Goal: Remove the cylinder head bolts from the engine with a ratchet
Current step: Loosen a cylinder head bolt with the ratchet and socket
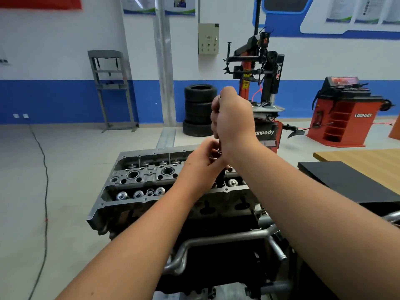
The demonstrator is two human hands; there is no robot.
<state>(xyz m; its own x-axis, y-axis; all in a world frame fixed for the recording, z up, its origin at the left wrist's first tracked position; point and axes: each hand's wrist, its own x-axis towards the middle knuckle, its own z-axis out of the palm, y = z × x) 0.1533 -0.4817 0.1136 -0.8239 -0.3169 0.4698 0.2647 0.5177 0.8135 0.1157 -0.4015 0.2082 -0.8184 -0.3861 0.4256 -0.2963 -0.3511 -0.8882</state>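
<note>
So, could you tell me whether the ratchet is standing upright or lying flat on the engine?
Upright. The right hand grips the ratchet vertically above the engine; the left hand holds its lower end.

Bright, even indoor light fills the workshop, casting only soft shadows. The white wall [65,40] looks slightly washed out. Wide-angle distortion bends the edges, and the far posters and both hands are faintly blurred.

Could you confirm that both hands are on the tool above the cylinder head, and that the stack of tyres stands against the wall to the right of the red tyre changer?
Not quite: the head view shows the stack of tyres to the left of the red tyre changer, not the right. The rest holds: the left hand and right hand both grip the tool above the cylinder head.
</note>
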